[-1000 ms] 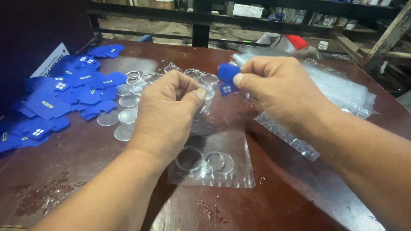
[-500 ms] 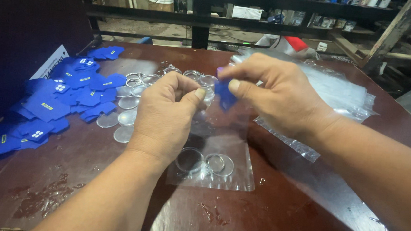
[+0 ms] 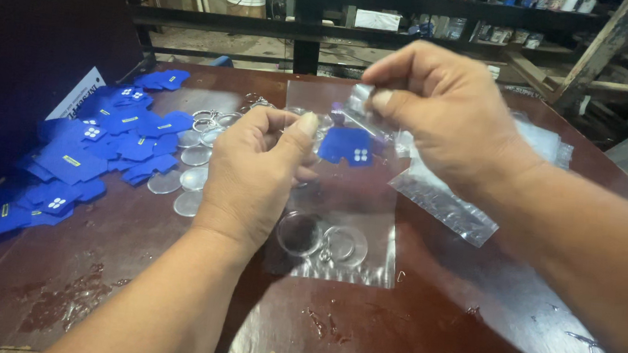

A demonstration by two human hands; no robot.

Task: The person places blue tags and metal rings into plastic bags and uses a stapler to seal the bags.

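left fingertips hidden (behind hands (image 3: 254, 179)), forearms cropped

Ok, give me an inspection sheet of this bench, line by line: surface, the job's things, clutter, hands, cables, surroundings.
Surface: dark red wooden table, worn and wet-stained near the front edge.
Job's things: clear plastic bag held up, blue shirt-shaped piece showing through it.
Clutter: pile of blue shirt-shaped pieces, clear round discs, stack of clear bags.
Hands: left hand and right hand both pinch the bag.
Cables: nothing seen.
Surroundings: black metal railing, wooden beams.
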